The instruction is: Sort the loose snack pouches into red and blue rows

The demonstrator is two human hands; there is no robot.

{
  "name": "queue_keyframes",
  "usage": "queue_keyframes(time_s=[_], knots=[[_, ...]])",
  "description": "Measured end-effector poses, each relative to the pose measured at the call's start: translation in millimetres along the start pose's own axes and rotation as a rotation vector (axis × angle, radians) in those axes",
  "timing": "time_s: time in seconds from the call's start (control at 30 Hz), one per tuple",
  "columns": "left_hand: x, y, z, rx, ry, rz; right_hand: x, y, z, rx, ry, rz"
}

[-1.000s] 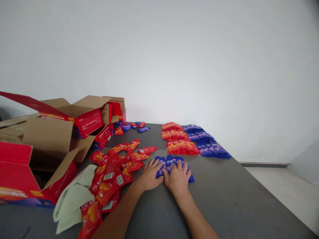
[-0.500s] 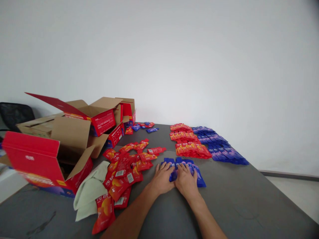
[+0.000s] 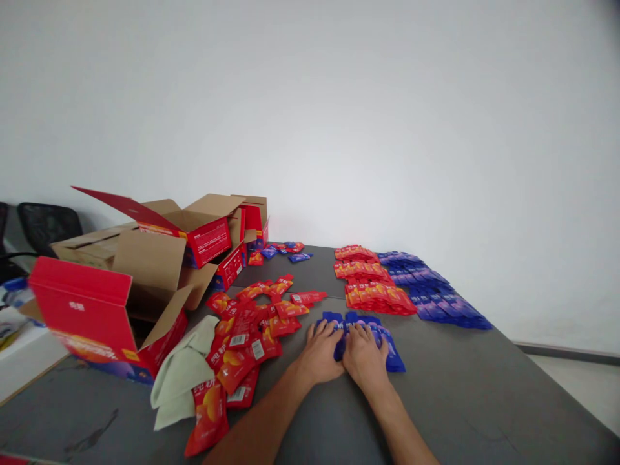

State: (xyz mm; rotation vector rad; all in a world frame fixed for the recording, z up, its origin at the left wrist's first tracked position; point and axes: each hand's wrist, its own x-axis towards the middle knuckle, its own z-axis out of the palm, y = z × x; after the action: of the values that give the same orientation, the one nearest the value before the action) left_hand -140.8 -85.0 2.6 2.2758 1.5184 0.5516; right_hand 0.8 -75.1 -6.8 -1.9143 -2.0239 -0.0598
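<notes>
Left hand (image 3: 320, 352) and right hand (image 3: 364, 355) are resting loosely bent fingers, grip unclear, on lower-centre blue sachets (image 3: 393, 354), seemingly light, soft, best held by edges.

Quantities at the surface (image 3: 450, 394)
One left hand (image 3: 320, 355); one right hand (image 3: 365, 356); one blue pouch group (image 3: 393, 352); three red pouch rows (image 3: 380, 297); three blue pouch rows (image 3: 450, 310); one loose red heap (image 3: 237, 367); one mixed cluster (image 3: 269, 252); one cloth (image 3: 186, 367); at least three red cartons (image 3: 80, 300). Overlapping pouches cannot be counted.
</notes>
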Motion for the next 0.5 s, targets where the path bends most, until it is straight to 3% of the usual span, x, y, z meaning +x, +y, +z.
queue_keyframes(time_s=[0.33, 0.5], knots=[[-7.7, 2.2, -11.9, 0.056, -0.003, -0.060, -4.1, -10.4, -17.6, 0.008, 0.071, -0.030], [-27.4, -3.1, -32.7, 0.134, 0.017, -0.161, -10.6, -27.6, -35.0, 0.041, 0.036, -0.147]])
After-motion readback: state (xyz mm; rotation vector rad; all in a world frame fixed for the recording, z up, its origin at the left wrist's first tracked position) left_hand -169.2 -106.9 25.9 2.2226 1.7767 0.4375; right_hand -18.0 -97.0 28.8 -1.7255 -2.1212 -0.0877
